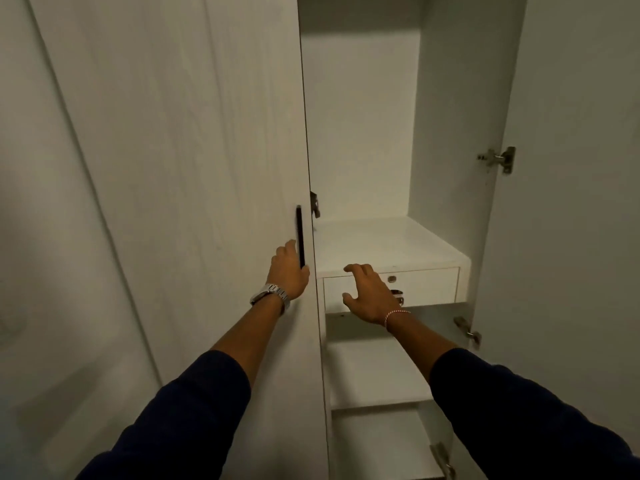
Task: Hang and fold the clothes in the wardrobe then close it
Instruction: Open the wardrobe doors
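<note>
Gripping the black door handle [300, 236] with the left hand [290, 268], fingers curled round it; right hand [367, 293] spread, holding nothing, before the drawer [426, 285] inside the open white wardrobe [446, 140]. No clothes visible.

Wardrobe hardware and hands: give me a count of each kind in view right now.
Hinges: 4
Door handle: 1
Drawer: 1
Drawer lock: 1
Hands: 2, left hand, right hand
Total: 9
</note>
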